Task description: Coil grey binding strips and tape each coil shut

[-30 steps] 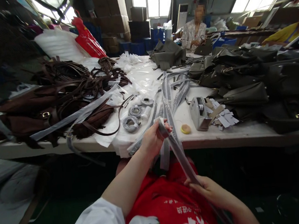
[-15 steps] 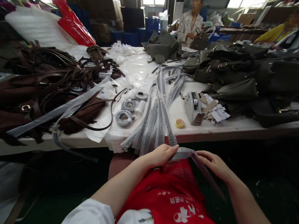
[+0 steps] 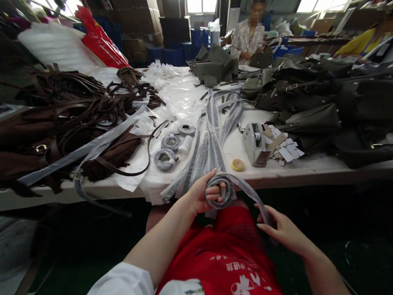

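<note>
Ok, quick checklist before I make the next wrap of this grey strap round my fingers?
1. Coil: grey plastic-sleeved strap wound round left hand fingers, ok.
2. Tail: held by right hand, ok.
3. Tail free of twists: cannot tell.
4. Clearance: bundle of flat grey straps hangs off the white table edge right behind the left hand, not ok.
5. Supplies: grey tape dispenser on the table near the edge, ok.
</note>
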A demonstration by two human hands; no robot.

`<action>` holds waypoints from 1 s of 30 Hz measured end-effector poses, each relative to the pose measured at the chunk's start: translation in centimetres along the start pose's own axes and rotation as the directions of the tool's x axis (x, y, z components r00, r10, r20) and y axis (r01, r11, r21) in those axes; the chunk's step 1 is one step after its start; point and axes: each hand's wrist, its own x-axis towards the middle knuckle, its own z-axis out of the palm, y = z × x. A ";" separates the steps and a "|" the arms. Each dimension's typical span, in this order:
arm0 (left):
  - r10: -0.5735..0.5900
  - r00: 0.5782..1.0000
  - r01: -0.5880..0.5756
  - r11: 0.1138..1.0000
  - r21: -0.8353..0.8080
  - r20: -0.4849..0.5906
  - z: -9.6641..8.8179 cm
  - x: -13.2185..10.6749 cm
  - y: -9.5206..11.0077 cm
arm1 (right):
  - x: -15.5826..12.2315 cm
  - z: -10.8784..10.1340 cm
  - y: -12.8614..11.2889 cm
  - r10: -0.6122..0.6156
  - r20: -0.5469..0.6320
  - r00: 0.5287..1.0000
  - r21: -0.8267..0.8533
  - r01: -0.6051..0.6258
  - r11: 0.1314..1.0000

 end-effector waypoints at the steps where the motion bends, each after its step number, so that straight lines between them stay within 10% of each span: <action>1: 0.005 1.000 -0.005 1.000 -0.022 -0.004 0.1 -0.2 0.2 | 0.1 0.2 0.3 0.000 -0.015 1.000 -0.009 0.000 1.000; 10: 0.190 0.979 -0.203 0.950 -0.236 -0.077 1.1 -0.9 1.6 | -0.7 3.0 0.4 0.033 0.280 0.959 0.245 -0.105 0.964; 16: 0.550 0.805 -0.545 0.834 0.088 -0.222 2.8 2.9 -0.9 | -1.0 6.5 -4.7 -0.069 0.463 0.884 0.514 -0.204 0.833; 19: 0.721 0.690 -0.518 0.551 0.654 -0.062 3.0 4.3 -3.7 | -0.5 6.6 -6.6 -0.156 0.314 0.937 0.727 -0.131 0.674; 24: 0.574 0.763 -0.279 -0.120 0.953 0.296 1.7 3.5 -7.0 | 0.5 4.6 -8.0 -0.109 0.075 0.991 0.892 -0.018 0.451; 30: 0.495 0.809 -0.148 -0.351 0.925 0.317 0.5 2.8 -7.5 | 0.9 3.8 -7.9 0.016 0.189 0.982 0.873 -0.175 0.455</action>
